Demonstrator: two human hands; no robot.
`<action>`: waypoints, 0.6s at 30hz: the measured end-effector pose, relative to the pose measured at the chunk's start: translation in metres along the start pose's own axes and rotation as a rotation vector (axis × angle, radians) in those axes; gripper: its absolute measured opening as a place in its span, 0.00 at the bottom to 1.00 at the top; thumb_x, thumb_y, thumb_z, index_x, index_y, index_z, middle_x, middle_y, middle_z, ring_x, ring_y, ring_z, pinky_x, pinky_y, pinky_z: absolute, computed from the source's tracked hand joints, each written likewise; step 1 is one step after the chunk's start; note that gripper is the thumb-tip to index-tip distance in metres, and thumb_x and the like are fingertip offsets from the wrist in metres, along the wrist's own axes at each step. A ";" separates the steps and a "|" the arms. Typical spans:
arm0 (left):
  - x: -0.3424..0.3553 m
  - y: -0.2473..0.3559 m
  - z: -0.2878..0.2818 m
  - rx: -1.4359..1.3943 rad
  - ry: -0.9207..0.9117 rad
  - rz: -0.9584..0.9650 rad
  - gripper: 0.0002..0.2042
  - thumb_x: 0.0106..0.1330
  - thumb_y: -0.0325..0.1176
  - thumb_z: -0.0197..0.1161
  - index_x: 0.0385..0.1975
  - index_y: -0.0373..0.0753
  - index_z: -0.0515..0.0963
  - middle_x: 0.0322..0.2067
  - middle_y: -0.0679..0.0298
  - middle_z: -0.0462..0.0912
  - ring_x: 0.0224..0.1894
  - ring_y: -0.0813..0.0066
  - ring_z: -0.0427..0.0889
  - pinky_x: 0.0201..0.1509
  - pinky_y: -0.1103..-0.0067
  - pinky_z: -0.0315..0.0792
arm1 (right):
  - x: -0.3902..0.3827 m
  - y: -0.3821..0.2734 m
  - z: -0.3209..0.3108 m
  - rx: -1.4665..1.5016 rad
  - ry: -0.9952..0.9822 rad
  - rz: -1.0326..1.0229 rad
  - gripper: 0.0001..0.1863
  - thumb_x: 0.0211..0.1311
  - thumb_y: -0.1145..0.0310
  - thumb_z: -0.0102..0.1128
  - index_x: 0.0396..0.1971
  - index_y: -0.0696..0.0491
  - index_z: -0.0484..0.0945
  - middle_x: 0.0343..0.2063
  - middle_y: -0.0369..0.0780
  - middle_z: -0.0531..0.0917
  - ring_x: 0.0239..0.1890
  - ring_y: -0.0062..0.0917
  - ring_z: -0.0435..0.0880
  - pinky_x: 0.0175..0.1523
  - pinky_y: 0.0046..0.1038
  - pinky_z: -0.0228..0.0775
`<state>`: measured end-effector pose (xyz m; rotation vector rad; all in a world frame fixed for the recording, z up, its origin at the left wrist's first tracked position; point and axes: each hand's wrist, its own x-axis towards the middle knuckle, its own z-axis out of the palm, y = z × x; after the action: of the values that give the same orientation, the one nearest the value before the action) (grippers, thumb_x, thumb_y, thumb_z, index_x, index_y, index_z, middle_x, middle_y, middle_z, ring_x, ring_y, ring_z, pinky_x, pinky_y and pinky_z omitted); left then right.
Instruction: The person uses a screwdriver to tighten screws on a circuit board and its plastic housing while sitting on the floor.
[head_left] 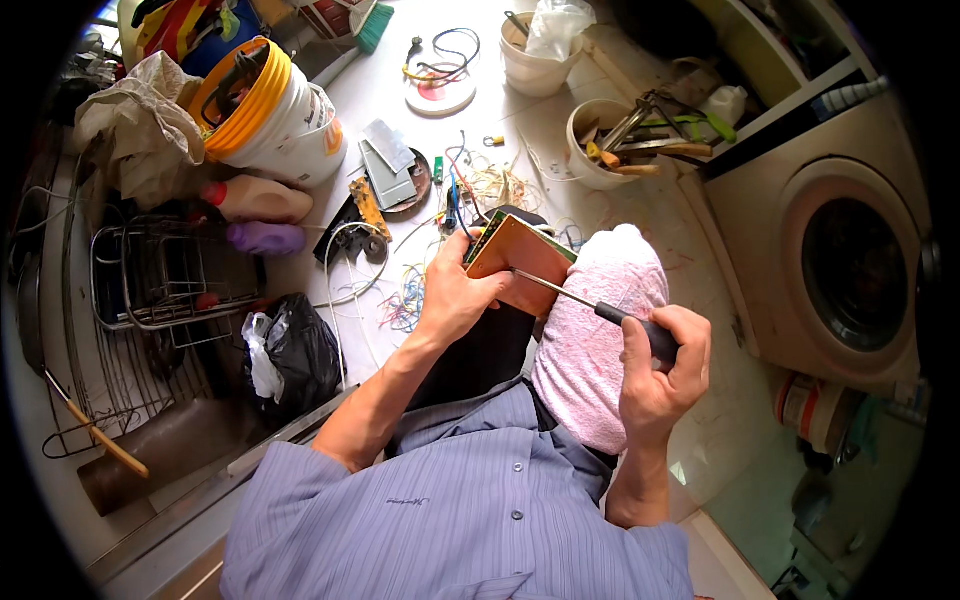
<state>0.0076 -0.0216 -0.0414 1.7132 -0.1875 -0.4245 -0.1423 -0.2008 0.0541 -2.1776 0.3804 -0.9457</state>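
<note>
My left hand (462,290) grips the left edge of a copper-brown board (520,275) with green circuit-board edges, held tilted above my lap. Wrapped round the black handle of a screwdriver (560,291), my right hand (668,365) sits to the right of the board. The screwdriver's long thin shaft points left, and its tip meets the board's face close to my left thumb. A pink towel (600,330) covers my right leg beneath the screwdriver. Thin coloured wires (452,195) rise behind the board's upper left corner; whether they join it, I cannot tell.
Loose wires (405,305) and grey metal plates (388,165) lie on the floor ahead. A tool bucket (590,170) stands ahead right, a yellow-rimmed bucket (290,140) ahead left. At left are a black bag (300,360) and wire rack (150,275); a washing machine (780,250) is at right.
</note>
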 end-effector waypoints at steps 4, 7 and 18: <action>0.003 0.007 0.006 -0.029 0.021 -0.013 0.22 0.55 0.26 0.73 0.49 0.31 0.76 0.33 0.61 0.85 0.25 0.79 0.83 0.24 0.81 0.79 | -0.017 -0.006 -0.008 0.035 -0.026 0.005 0.14 0.54 0.81 0.74 0.35 0.56 0.76 0.34 0.43 0.80 0.33 0.30 0.79 0.37 0.28 0.73; 0.002 0.015 0.008 -0.067 0.044 -0.060 0.20 0.55 0.29 0.75 0.47 0.31 0.77 0.29 0.61 0.85 0.22 0.79 0.82 0.23 0.81 0.78 | -0.042 -0.007 -0.007 0.020 -0.047 -0.031 0.16 0.55 0.79 0.75 0.39 0.54 0.76 0.37 0.43 0.80 0.37 0.32 0.80 0.41 0.30 0.74; 0.000 0.023 0.006 -0.108 0.013 -0.111 0.19 0.59 0.28 0.73 0.47 0.33 0.74 0.25 0.64 0.82 0.21 0.80 0.80 0.22 0.84 0.73 | -0.063 0.003 0.000 0.055 -0.002 -0.129 0.12 0.61 0.79 0.71 0.37 0.56 0.74 0.39 0.44 0.76 0.29 0.22 0.80 0.33 0.22 0.76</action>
<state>0.0080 -0.0320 -0.0200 1.6246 -0.0594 -0.4968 -0.1850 -0.1703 0.0199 -2.1733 0.2126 -1.0118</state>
